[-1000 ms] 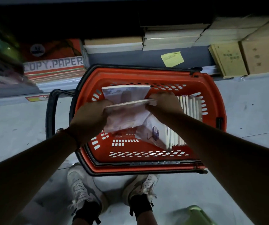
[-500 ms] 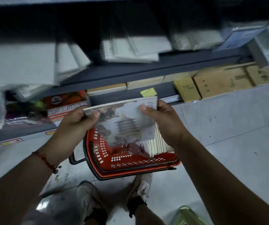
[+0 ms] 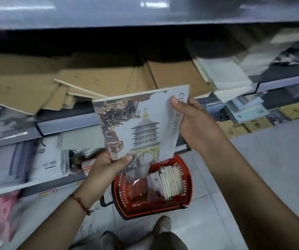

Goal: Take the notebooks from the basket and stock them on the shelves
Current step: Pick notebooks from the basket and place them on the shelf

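left hand + right hand grip notebook | basket below | shelves blurred, apparently stocked

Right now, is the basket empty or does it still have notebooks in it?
Not empty. A row of notebooks stands on edge in the right side of the red basket on the floor.

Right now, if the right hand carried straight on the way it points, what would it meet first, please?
Probably the brown cardboard-covered pads on the shelf: the right hand, gripping the notebooks, points up and forward towards them. Depth is unclear.
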A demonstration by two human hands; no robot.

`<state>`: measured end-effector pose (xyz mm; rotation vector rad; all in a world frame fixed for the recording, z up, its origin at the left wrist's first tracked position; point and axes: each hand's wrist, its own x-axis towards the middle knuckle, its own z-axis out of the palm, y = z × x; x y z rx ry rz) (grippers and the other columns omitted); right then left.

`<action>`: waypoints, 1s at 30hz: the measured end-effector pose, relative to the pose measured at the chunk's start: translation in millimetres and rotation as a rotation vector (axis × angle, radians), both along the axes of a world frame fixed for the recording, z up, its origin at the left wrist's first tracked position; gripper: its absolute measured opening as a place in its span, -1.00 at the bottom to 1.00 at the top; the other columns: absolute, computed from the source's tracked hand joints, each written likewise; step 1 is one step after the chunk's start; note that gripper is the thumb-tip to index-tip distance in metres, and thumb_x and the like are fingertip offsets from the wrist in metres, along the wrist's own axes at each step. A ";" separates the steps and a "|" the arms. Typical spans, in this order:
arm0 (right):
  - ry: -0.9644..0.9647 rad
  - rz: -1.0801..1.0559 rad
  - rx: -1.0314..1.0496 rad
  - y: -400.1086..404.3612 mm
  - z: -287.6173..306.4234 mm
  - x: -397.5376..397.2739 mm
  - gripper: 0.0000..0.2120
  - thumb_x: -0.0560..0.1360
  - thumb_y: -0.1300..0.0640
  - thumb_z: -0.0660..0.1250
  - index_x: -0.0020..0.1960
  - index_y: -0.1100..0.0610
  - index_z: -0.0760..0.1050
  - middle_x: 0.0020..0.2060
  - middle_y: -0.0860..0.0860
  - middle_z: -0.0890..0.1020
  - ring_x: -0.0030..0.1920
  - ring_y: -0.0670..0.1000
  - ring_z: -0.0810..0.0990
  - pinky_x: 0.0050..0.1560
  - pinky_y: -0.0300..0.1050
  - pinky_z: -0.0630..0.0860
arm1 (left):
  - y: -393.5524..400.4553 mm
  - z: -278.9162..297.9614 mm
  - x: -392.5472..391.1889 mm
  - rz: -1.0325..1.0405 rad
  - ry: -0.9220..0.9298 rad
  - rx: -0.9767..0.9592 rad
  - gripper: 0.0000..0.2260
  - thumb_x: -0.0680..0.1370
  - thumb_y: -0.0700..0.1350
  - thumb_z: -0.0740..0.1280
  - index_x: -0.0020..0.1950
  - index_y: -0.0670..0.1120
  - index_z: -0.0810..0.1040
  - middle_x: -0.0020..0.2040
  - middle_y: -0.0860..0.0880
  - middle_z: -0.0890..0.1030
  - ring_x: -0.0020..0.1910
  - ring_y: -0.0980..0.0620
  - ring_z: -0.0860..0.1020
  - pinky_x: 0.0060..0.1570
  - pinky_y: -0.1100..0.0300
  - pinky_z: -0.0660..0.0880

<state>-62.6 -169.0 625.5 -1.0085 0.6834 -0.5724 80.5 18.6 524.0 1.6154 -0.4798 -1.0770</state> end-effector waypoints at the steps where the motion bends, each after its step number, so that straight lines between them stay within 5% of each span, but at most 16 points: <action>1: 0.006 0.015 -0.032 1.7 20.6 2.1 -0.63 0.43 0.12 0.44 0.20 0.20 0.55 0.13 0.11 0.68 0.17 0.10 0.64 0.16 0.04 0.53 | 1.3 16.4 0.8 0.014 -0.011 -0.030 -0.78 0.53 -0.20 0.42 0.18 -0.12 0.64 0.08 0.00 0.72 0.09 0.02 0.67 0.25 -0.02 0.53; 4: 0.024 0.051 -0.141 10.5 78.6 9.9 -0.58 0.52 0.11 0.39 0.32 0.25 0.51 0.20 0.15 0.65 0.21 0.16 0.62 0.15 0.08 0.56 | 4.2 63.7 7.8 0.044 -0.065 -0.124 -0.76 0.55 -0.21 0.39 0.22 -0.08 0.61 0.10 0.06 0.71 0.11 0.10 0.66 0.13 0.21 0.57; 10: -0.113 0.057 -0.325 33.8 156.7 16.2 -0.83 0.57 0.23 0.28 0.12 0.14 0.57 0.03 0.03 0.72 0.01 -0.02 0.69 -0.12 -0.17 0.58 | 14.3 150.7 32.2 0.139 -0.154 -0.271 -0.87 0.56 -0.19 0.41 0.09 -0.12 0.54 -0.13 0.21 0.70 -0.01 0.28 0.63 -0.04 0.40 0.52; 13: -0.072 0.100 -0.451 46.1 177.2 18.6 -0.78 0.59 0.24 0.27 0.21 0.12 0.55 0.11 0.01 0.70 0.09 -0.01 0.67 0.00 -0.13 0.56 | 24.1 185.0 45.2 0.122 -0.205 -0.338 -0.60 0.49 -0.06 0.51 0.29 -0.08 0.54 0.12 0.10 0.69 0.16 0.13 0.63 0.29 0.09 0.48; 15: -0.052 0.143 -0.490 57.0 187.7 20.6 -0.72 0.59 0.25 0.28 0.27 0.07 0.54 0.14 -0.03 0.69 0.13 -0.04 0.66 0.03 -0.16 0.58 | 33.5 206.5 50.2 0.137 -0.214 -0.401 -0.59 0.46 -0.08 0.52 0.28 -0.06 0.57 0.18 0.01 0.68 0.20 0.00 0.63 0.31 -0.05 0.47; 18: -0.031 0.167 -0.519 71.7 193.4 27.1 -0.70 0.57 0.29 0.30 0.26 0.06 0.54 0.10 -0.05 0.70 0.12 -0.05 0.67 -0.01 -0.21 0.60 | 44.8 233.8 54.9 0.164 -0.179 -0.492 -0.61 0.45 -0.14 0.51 0.27 -0.07 0.57 0.18 -0.03 0.68 0.23 -0.06 0.61 0.26 -0.01 0.48; 21: 0.013 0.139 -0.555 86.5 196.5 38.5 -0.73 0.56 0.27 0.35 0.18 0.00 0.57 0.08 -0.05 0.71 0.14 0.01 0.67 0.20 0.06 0.57 | 59.5 260.6 59.7 0.204 -0.170 -0.572 -0.57 0.41 -0.13 0.47 0.27 -0.10 0.56 0.20 -0.08 0.67 0.23 -0.09 0.61 0.28 -0.05 0.46; 25: -0.027 0.111 -0.572 101.8 211.8 52.8 -0.75 0.58 0.21 0.35 0.20 -0.04 0.58 0.11 -0.06 0.70 0.16 0.02 0.66 0.28 0.19 0.50 | 79.5 291.5 61.1 0.245 -0.167 -0.636 -0.29 0.17 0.08 0.65 0.26 -0.11 0.57 0.17 -0.12 0.68 0.18 -0.12 0.64 0.29 -0.16 0.46; 30: -0.101 0.103 -0.612 116.5 245.9 70.8 -0.81 0.58 0.22 0.36 0.11 -0.01 0.61 0.05 -0.01 0.72 0.09 0.07 0.69 0.22 0.24 0.53 | 99.7 315.1 64.4 0.307 -0.215 -0.648 -0.41 0.16 0.15 0.64 0.15 0.06 0.65 0.13 0.00 0.70 0.14 0.02 0.66 0.22 -0.06 0.48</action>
